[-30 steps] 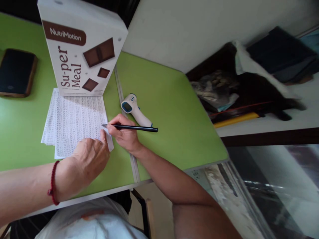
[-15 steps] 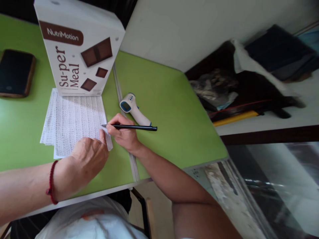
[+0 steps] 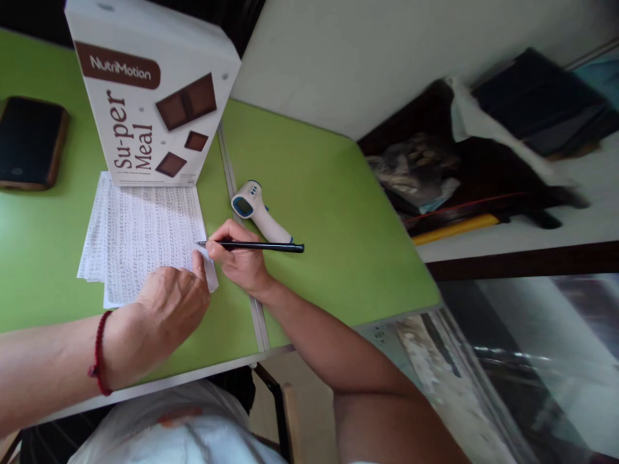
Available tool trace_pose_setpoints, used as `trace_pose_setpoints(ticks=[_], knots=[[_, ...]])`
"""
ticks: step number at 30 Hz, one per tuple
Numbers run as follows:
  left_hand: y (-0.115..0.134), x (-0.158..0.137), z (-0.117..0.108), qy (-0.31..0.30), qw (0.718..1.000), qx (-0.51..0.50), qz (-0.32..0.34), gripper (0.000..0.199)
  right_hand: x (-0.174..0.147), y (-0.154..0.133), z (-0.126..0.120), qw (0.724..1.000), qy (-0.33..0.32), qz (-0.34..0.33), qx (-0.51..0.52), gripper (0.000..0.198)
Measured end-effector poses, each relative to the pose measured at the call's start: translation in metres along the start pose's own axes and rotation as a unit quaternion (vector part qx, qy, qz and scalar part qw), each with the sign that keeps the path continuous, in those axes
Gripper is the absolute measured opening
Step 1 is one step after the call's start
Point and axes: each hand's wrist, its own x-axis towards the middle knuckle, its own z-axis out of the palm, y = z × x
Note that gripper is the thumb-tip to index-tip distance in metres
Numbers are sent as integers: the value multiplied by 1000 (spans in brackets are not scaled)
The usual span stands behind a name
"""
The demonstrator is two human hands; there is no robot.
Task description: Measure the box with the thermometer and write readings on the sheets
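Note:
My right hand (image 3: 240,259) grips a black pen (image 3: 264,246), its tip at the right part of the top sheet of paper (image 3: 149,238). That sheet is covered in dense rows of small handwriting and lies on a few more sheets (image 3: 93,241), fanned out to the left. Across the lower right of the paper rests my left hand (image 3: 171,303), its index finger stretched out near the pen tip and its other fingers mostly hidden beneath. A white infrared thermometer (image 3: 261,211) with blue trim lies just beyond my right hand.
A white NutriMotion box (image 3: 152,109) stands upright at the papers' far edge. A dark phone (image 3: 31,143) lies at the left on the green table (image 3: 329,212). To the right are a wall and a shelf with a crumpled bag (image 3: 420,167) and dark cloth (image 3: 541,103).
Both hands, the pen and the papers stay in nearly the same place. The whole view has shifted very slightly.

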Motion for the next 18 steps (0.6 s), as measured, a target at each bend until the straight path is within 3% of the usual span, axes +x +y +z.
trace_pose_setpoints(ticks=[9, 18], knots=[[0, 2, 1, -32, 999, -8, 8, 50, 0, 2, 1, 999, 27, -21, 8, 17], [-6, -8, 2, 60, 996, 63, 34, 47, -1, 3, 2, 998, 53, -35, 5, 17]])
